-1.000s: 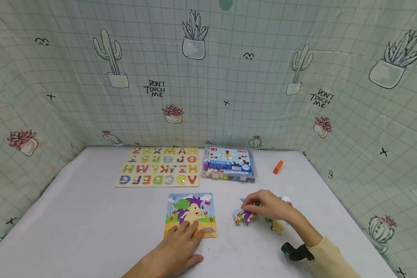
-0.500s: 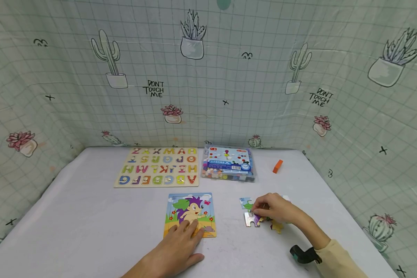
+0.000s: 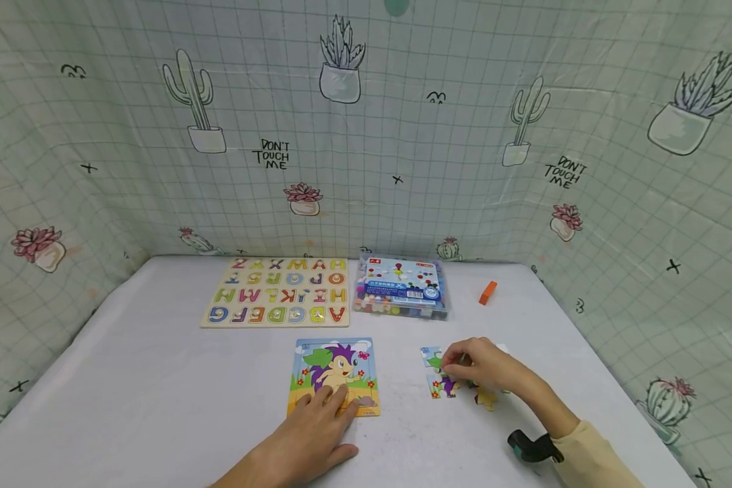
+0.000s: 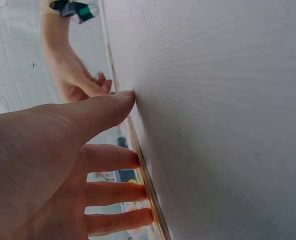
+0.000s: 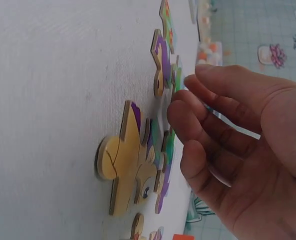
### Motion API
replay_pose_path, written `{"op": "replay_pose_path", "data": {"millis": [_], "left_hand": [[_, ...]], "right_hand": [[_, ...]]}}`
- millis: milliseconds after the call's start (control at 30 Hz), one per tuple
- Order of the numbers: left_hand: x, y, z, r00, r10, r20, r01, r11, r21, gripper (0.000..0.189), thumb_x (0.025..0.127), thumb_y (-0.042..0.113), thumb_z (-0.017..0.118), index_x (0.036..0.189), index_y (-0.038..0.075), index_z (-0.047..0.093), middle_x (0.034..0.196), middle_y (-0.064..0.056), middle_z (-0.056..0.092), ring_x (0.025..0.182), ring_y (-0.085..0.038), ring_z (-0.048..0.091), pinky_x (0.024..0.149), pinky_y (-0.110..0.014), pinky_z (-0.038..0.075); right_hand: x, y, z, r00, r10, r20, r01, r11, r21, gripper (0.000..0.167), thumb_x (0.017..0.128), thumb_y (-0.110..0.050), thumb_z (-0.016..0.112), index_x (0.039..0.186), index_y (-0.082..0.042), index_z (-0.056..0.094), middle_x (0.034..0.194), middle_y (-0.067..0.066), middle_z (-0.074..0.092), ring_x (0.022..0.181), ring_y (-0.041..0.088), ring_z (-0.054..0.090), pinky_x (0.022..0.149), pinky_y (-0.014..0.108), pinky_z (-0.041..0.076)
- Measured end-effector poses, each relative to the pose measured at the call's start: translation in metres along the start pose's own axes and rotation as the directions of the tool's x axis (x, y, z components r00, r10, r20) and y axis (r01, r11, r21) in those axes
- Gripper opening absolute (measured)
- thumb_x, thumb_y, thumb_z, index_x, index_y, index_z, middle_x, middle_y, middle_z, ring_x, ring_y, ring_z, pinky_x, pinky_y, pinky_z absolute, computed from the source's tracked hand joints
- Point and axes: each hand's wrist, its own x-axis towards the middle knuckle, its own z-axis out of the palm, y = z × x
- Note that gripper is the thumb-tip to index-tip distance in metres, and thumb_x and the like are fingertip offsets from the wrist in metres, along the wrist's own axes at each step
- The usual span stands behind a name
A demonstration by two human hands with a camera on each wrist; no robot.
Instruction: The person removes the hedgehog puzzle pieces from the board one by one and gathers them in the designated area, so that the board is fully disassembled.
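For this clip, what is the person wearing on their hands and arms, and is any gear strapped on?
Both hands are bare, with no gloves or rings visible. The right hand comes out of a pale cream-yellow long sleeve, with a small black device strapped at the wrist. The left hand shows no sleeve in view; its forearm is bare to the frame edge.

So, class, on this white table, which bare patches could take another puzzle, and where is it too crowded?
Bare room: the wide stretch of table left of the hedgehog puzzle and below the alphabet board; also the strip between the hedgehog puzzle and the loose pieces. Crowded: around the right hand over those pieces, and along the back by the bead box and orange block.
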Motion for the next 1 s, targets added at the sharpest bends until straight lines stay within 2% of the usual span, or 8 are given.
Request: {"op": "replay_pose_path", "data": {"millis": [167, 433, 667, 900, 1000], "left_hand": [[-0.001, 0.0, 0.0, 1.0, 0.0, 0.006, 0.0, 1.0, 0.006, 0.064, 0.093, 0.058, 0.053, 0.144, 0.018, 0.05, 0.15, -0.009, 0.045, 0.13, -0.03, 0.046, 0.103, -0.053, 0.044], [0.0, 0.0, 0.0, 1.0, 0.009, -0.007, -0.009, 1.0, 0.003, 0.064, 0.093, 0.057, 0.054, 0.144, 0.018, 0.05, 0.15, -0.01, 0.046, 0.131, -0.03, 0.046, 0.103, -0.053, 0.045], [0.001, 0.0, 0.0, 1.0, 0.001, 0.013, -0.001, 1.0, 0.004, 0.066, 0.093, 0.058, 0.054, 0.144, 0.018, 0.049, 0.151, -0.009, 0.045, 0.131, -0.03, 0.045, 0.104, -0.053, 0.044], [0.002, 0.0, -0.001, 1.0, -0.022, 0.019, 0.021, 1.0, 0.018, 0.07, 0.093, 0.059, 0.054, 0.142, 0.009, 0.051, 0.15, -0.008, 0.048, 0.132, -0.028, 0.048, 0.107, -0.049, 0.043], [0.002, 0.0, -0.002, 0.999, -0.025, 0.025, 0.025, 1.0, 0.014, 0.069, 0.093, 0.058, 0.055, 0.141, 0.009, 0.052, 0.15, -0.008, 0.048, 0.132, -0.028, 0.048, 0.107, -0.049, 0.043]], "right_hand": [[0.005, -0.007, 0.005, 1.0, -0.024, 0.009, 0.024, 1.0, 0.003, 0.012, 0.095, -0.021, 0.065, 0.095, -0.012, 0.072, 0.082, -0.004, 0.067, 0.066, 0.001, 0.052, 0.059, 0.018, 0.046], [0.019, -0.023, 0.015, 0.996, -0.083, 0.025, 0.084, 0.996, -0.042, 0.011, 0.094, -0.021, 0.065, 0.098, -0.013, 0.072, 0.09, -0.007, 0.071, 0.071, 0.001, 0.055, 0.065, 0.019, 0.05], [0.032, -0.039, 0.026, 0.994, -0.099, 0.047, 0.101, 0.994, -0.044, 0.008, 0.094, -0.022, 0.066, 0.096, -0.017, 0.072, 0.086, -0.009, 0.068, 0.07, 0.002, 0.054, 0.065, 0.018, 0.049], [0.045, -0.055, 0.036, 0.991, -0.117, 0.065, 0.121, 0.991, -0.052, 0.008, 0.093, -0.025, 0.067, 0.095, -0.019, 0.072, 0.082, -0.011, 0.064, 0.07, 0.002, 0.054, 0.064, 0.017, 0.048], [0.051, -0.063, 0.04, 0.989, -0.129, 0.075, 0.133, 0.989, -0.059, 0.009, 0.093, -0.025, 0.067, 0.096, -0.018, 0.072, 0.083, -0.011, 0.064, 0.07, 0.002, 0.054, 0.065, 0.017, 0.048]]}}
